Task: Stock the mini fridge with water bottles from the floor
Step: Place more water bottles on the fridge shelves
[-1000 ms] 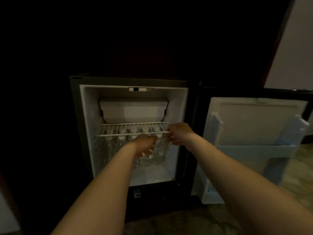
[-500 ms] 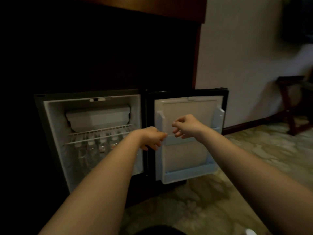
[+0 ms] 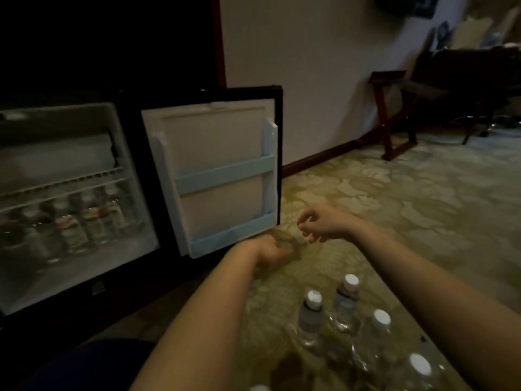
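**A:** So where were the bottles (image 3: pixel 310 314) relative to the hands?

**B:** On the floor (image 3: pixel 394 221), standing upright, caps up, in a loose bunch. They sat back toward the person from both hands, down between the two forearms, more under the right one. Fridge (image 3: pixel 127 165) was off to the left with its door (image 3: pixel 214 142) open, and a row of fridge bottles (image 3: pixel 70 227) stood under the shelf (image 3: pixel 62 184).

**A:** And the hands?

**B:** Right hand (image 3: pixel 318 225) hung over the floor, fingers loosely curled, nothing in it. Left hand (image 3: pixel 272 249) was just beside it and too blurry tbh, couldn't tell if it gripped anything.

**A:** Which one goes first?

**B:** Just my guess: either would need to pull back and drop onto a cap. The front two bottles looked about even from both hands, maybe slightly handier for the right.
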